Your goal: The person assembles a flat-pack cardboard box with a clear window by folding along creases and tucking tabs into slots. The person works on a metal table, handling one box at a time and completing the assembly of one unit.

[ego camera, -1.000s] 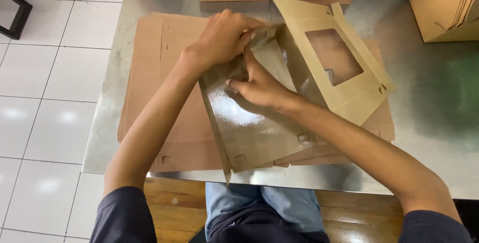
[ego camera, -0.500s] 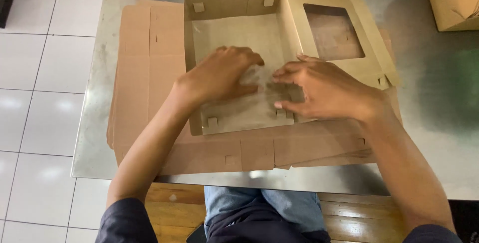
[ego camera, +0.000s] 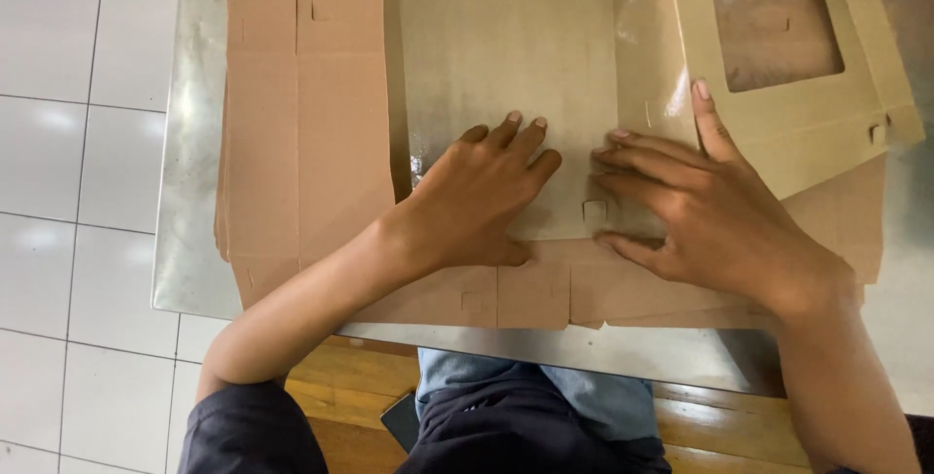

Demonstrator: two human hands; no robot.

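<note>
left hand flat, right hand spread, pressing cardboard box floor

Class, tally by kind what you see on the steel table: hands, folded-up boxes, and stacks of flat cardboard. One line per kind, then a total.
Hands: 2, left hand, right hand
Windowed cardboard box: 1
Stack of flat cardboard blanks: 1
Total: 4

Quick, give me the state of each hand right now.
Left hand: open, flat, pressing the cardboard box floor.
Right hand: open, fingers spread on the box's near edge, holding nothing.
</note>
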